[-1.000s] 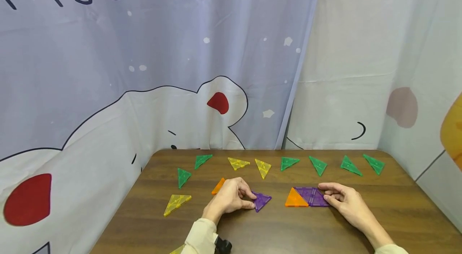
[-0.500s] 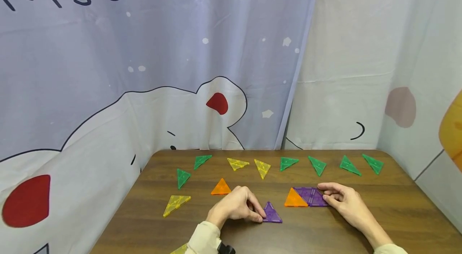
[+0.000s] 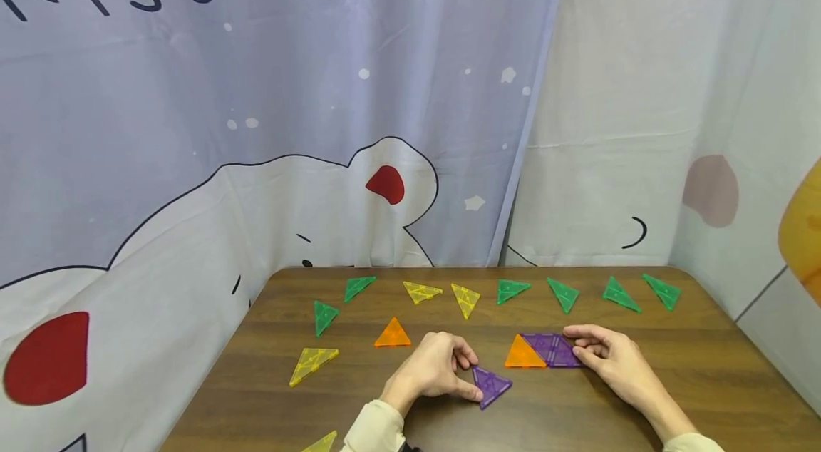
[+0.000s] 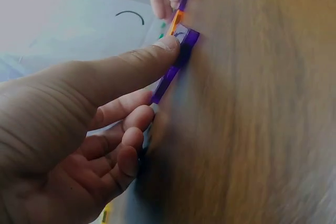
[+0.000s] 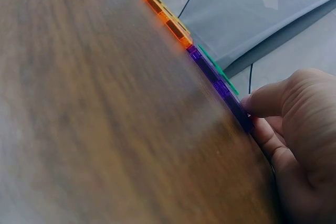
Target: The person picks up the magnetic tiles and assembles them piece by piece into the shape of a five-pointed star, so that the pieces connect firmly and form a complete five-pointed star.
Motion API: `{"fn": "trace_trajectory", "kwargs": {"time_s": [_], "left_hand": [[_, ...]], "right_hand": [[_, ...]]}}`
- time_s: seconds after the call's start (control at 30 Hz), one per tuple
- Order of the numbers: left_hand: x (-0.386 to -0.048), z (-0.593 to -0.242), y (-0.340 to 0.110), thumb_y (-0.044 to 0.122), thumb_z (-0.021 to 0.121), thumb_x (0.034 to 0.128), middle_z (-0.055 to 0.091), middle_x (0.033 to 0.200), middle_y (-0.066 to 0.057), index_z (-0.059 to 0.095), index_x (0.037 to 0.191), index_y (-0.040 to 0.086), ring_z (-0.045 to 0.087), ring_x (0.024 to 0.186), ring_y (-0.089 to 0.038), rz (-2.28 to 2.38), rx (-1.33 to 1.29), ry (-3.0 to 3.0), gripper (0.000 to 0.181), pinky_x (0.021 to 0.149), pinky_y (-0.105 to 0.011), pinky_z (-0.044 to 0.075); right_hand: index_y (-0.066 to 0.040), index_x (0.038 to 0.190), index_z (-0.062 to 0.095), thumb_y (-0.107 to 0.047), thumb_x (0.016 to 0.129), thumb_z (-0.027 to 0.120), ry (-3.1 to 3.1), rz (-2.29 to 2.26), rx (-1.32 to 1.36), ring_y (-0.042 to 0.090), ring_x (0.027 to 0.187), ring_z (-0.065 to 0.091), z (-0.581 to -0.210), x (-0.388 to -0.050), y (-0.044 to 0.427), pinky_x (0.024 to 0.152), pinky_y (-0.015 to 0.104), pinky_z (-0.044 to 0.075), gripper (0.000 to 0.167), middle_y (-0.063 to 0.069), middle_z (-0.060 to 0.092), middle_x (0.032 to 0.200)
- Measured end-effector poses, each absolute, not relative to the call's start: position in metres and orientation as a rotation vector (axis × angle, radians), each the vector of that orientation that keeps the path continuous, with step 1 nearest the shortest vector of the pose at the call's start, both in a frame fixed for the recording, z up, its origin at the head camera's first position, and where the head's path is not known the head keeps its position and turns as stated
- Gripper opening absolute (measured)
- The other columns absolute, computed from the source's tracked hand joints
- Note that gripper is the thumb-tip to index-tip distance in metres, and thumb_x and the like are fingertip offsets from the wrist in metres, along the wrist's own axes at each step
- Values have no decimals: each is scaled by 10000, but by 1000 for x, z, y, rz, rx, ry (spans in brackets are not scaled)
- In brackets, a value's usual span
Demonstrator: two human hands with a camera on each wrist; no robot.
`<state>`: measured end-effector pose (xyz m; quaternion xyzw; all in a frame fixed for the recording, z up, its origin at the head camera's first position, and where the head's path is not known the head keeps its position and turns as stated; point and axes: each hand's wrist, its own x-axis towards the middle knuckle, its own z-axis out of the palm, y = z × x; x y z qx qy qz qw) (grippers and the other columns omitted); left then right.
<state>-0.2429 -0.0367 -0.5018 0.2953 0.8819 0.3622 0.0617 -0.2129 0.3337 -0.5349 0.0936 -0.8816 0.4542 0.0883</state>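
Observation:
In the head view my left hand [image 3: 438,370] pinches a translucent purple triangle tile [image 3: 492,386] between thumb and fingers, just above or on the wooden table. The left wrist view shows the thumb on that purple tile [image 4: 167,83]. To its right, an orange triangle [image 3: 524,353] lies edge to edge with two joined purple triangles [image 3: 553,350]. My right hand [image 3: 612,363] grips the right end of this row with thumb and fingers. Seen from the right wrist, the orange tile [image 5: 168,20] touches the purple pair [image 5: 218,85]. A gap separates the left hand's tile from the row.
A loose orange triangle [image 3: 393,334] lies behind my left hand. Several green tiles [image 3: 564,294] and yellow tiles [image 3: 465,300] lie along the table's back; more yellow ones [image 3: 312,364] are on the left. A printed curtain [image 3: 288,209] hangs behind the table [image 3: 628,430].
My left hand has moved right and toward the near edge, turning its purple tile and uncovering the loose orange triangle. My right hand and the joined row have stayed put.

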Motion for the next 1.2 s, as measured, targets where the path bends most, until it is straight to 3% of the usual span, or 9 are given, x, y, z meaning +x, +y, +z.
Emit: {"fn": "trace_trajectory", "kwargs": {"time_s": [0.27, 0.6, 1.2], "left_hand": [[-227, -501, -15, 348, 1122, 647, 685, 773, 148, 811, 865, 188, 563, 678, 46, 1034, 884, 2734, 412, 658, -154, 515], [-202, -503, 28, 331, 1137, 610, 695, 727, 142, 823, 889, 146, 547, 648, 75, 1155, 794, 2801, 458, 620, -125, 499], [-184, -504, 95, 421, 1146, 559, 632, 676, 172, 834, 838, 174, 516, 621, 73, 1148, 547, 2993, 485, 565, -122, 458]], "right_hand": [[-71, 1347, 771, -63, 1030, 798, -2626, 1342, 293, 69, 924, 756, -536, -213, 334, 780, 228, 612, 318, 67, 804, 1164], [-97, 1311, 794, -111, 1039, 800, -2627, 1325, 280, 71, 844, 757, -534, -212, 334, 747, 232, 580, 272, 2, 819, 1056], [-109, 1331, 781, -142, 1054, 787, -2630, 1338, 301, 70, 905, 775, -535, -213, 336, 802, 239, 605, 279, 20, 818, 1125]]}}
